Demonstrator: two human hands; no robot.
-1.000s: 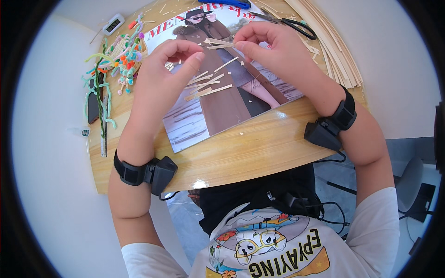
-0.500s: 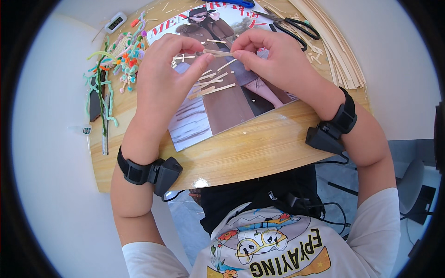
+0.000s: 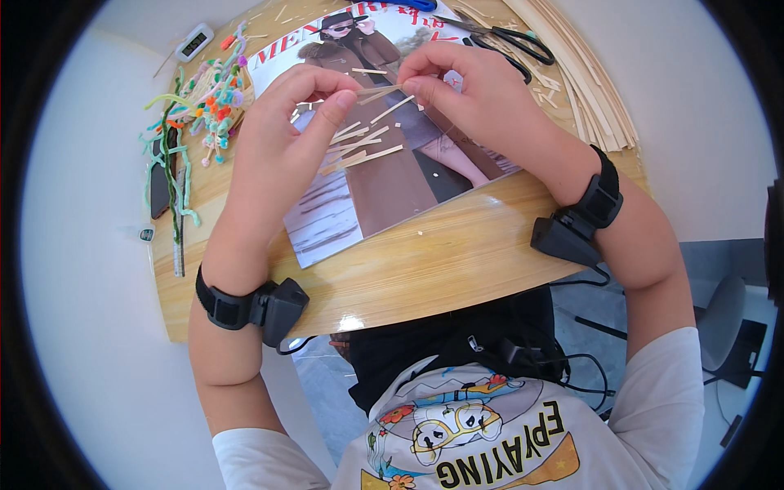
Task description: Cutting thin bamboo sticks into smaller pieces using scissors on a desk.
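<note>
Between my hands a thin pale wooden strip (image 3: pixel 377 89) is stretched above a glossy magazine (image 3: pixel 396 200). My left hand (image 3: pixel 294 118) pinches its left end between thumb and forefinger. At its right end, my right hand (image 3: pixel 457 90) is closed with thumb and fingertips together. Several short cut wooden strips (image 3: pixel 363 153) lie scattered on the magazine cover just below my hands, some crossing each other. Part of the cover is hidden behind my fingers.
Black-handled scissors (image 3: pixel 523 47) lie beyond my right hand, beside a bundle of long wooden strips (image 3: pixel 584 73). A blue-handled tool (image 3: pixel 412 4) is at the far edge. Left are colourful fuzzy craft stems (image 3: pixel 216 102), a dark phone-like slab (image 3: pixel 161 192), a ruler (image 3: pixel 179 257) and a small digital clock (image 3: pixel 194 42).
The whole view has shifted slightly, with table and hands a little further left. Both hands keep their pinch on the strip, the fingertips slightly higher in the picture.
</note>
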